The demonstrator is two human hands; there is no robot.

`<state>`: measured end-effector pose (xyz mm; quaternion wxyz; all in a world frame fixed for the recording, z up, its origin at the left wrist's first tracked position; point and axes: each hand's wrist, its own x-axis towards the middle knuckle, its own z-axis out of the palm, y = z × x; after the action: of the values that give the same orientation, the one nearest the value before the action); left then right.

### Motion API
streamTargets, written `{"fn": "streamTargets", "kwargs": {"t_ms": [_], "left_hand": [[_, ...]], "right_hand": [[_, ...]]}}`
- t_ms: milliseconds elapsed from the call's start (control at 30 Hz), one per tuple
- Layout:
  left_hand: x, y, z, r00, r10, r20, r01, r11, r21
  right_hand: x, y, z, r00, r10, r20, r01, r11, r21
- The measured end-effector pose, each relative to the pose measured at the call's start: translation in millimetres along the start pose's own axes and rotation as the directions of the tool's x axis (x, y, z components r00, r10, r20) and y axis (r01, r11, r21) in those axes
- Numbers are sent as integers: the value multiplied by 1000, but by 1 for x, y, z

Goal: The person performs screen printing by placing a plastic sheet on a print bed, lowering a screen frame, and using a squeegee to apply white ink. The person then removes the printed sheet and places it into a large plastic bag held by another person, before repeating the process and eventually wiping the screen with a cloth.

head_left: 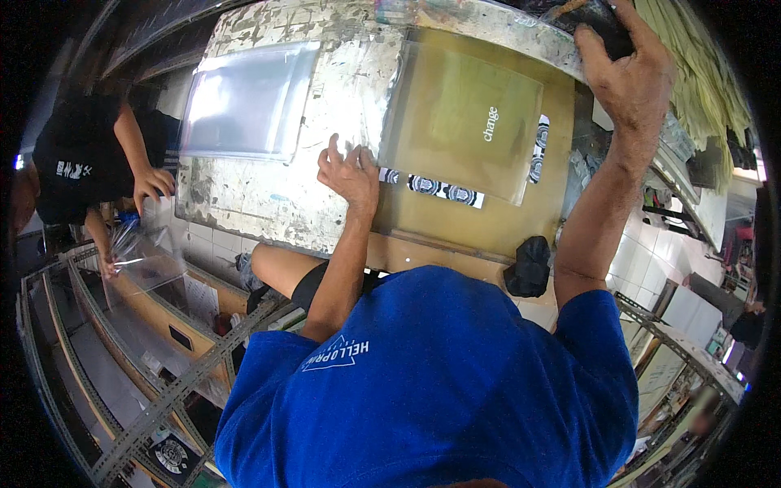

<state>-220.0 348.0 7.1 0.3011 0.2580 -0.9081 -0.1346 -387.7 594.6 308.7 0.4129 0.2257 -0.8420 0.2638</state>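
My left hand (350,172) rests, fingers apart and slightly bent, on the paint-spotted white table (342,89), beside the left edge of a yellow-brown board (553,203). On that board lies a clear plastic bag (464,122) with a small white printed word. Black-and-white patterned strips (446,191) show along the bag's near and right sides. At the far right, my right hand (633,85) is closed around a dark, stained object (606,24); its kind is unclear, since the view cuts it off. Left of my left hand lies a clear plastic sheet or stack (248,102).
A black crumpled cloth (529,267) sits at the board's near edge. On the left, a person in black (85,159) handles clear plastic (146,256) above a metal-framed rack (163,398). Pale yellow-green cloth (691,65) hangs at the far right.
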Motion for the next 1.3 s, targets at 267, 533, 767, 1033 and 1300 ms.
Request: {"fn": "streamTargets", "kwargs": {"t_ms": [267, 533, 767, 1033, 1300], "left_hand": [[70, 62, -39, 995, 17, -98, -50, 934, -353], [110, 40, -69, 985, -166, -39, 110, 795, -596], [117, -90, -79, 877, -479, -33, 335, 661, -671], [101, -261, -104, 785, -606, -131, 450, 701, -553], [95, -323, -133, 780, -600, -177, 625, 762, 171]], "right_hand": [[13, -3, -12, 978, 122, 168, -136, 988, 74], [8, 11, -6, 994, 61, 91, -61, 998, -4], [14, -7, -15, 980, 93, 177, -122, 979, 163], [7, 12, 0, 997, -45, 60, 39, 993, 112], [2, 8, -4, 996, -70, 63, 67, 996, 54]]}}
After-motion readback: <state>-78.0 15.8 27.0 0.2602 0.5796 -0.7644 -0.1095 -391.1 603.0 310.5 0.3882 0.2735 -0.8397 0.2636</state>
